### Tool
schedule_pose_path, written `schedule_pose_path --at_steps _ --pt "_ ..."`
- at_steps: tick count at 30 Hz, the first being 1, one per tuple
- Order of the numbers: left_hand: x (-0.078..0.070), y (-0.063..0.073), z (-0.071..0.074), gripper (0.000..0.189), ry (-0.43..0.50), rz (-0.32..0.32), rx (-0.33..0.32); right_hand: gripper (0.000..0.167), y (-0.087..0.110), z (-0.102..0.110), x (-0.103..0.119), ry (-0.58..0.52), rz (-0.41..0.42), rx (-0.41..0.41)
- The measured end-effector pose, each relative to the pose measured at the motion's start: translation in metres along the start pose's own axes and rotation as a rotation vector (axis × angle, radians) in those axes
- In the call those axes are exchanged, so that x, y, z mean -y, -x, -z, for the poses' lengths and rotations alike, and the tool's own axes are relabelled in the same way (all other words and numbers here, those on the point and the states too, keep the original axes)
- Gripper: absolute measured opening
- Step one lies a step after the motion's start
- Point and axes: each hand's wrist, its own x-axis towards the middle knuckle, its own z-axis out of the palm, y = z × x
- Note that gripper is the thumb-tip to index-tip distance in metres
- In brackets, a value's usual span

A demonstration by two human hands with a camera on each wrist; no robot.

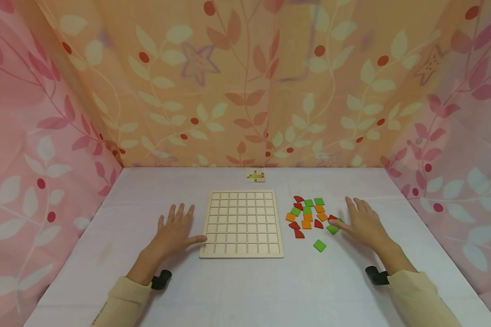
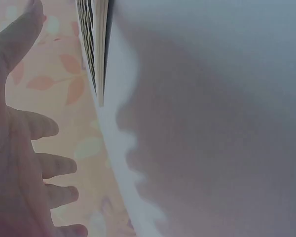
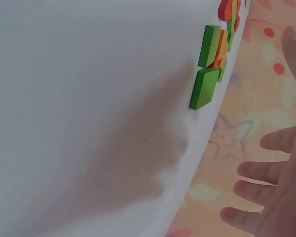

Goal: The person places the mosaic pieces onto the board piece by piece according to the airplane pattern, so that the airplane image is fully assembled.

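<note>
Head view: coloured tiles (image 1: 308,217) lie at nine o'clock from the nearer right hand (image 1: 363,223), grid board (image 1: 242,227) at the left hand's (image 1: 172,234) three; both hands spread, grasping nothing.

Left hand (image 2: 15,163), holding nothing: fingers spread, thumb well apart from them. Board (image 2: 101,59) seen edge-on off thumb side, gap showing between. Hand's broad shadow (image 2: 197,123), finger outlines included, on white table (image 2: 266,29). Leaf-patterned curtain (image 2: 84,128) behind fingers.
</note>
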Motion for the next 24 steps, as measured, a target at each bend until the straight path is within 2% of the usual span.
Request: schedule_pose_path --at_steps 5,13,24 --pt "-0.004 0.001 0.001 0.104 0.026 -0.012 0.038 0.104 -0.008 -0.003 0.005 -0.035 -0.011 0.013" --pt "-0.005 0.0 -0.007 0.112 0.061 -0.016 0.114 0.104 -0.015 -0.01 0.011 -0.131 -0.021 0.052" --pt "-0.014 0.003 -0.006 0.119 0.102 -0.056 0.19 0.093 -0.032 -0.019 0.024 -0.204 -0.05 0.101"
